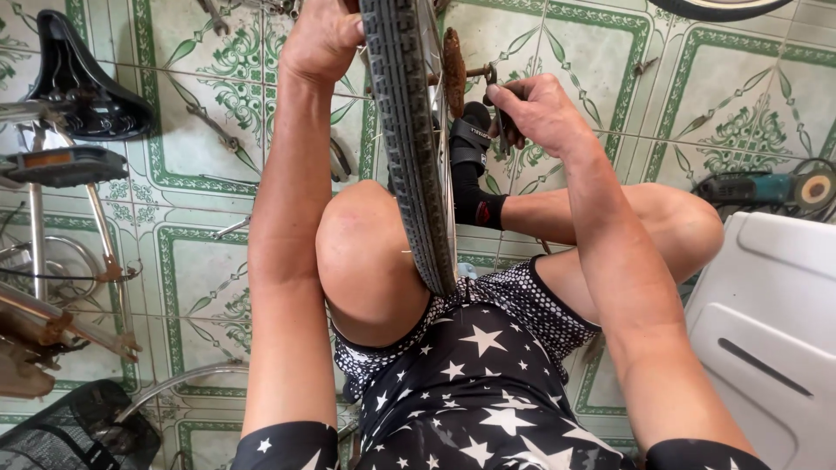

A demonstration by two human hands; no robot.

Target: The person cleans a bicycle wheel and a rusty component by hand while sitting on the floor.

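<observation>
Green-and-white patterned floor tiles (200, 261) lie under a seated person who holds a bicycle wheel upright between the knees, its grey ribbed tyre (407, 130) running edge-on away from the body, so its long line goes from the lap to the top of the view. The left hand (320, 39) is closed over the far top of the tyre on its left side, steadying it. The right hand (535, 111) sits just right of the wheel, near the rusty brown sprocket (454, 70) at the hub, fingers pinched shut on a small dark tool (507, 122) whose kind is too small to tell. It is the nearer hand to the hub. A black saddle (78, 78) and pedal (63, 165) lie at left, an angle grinder (766, 189) at right.
</observation>
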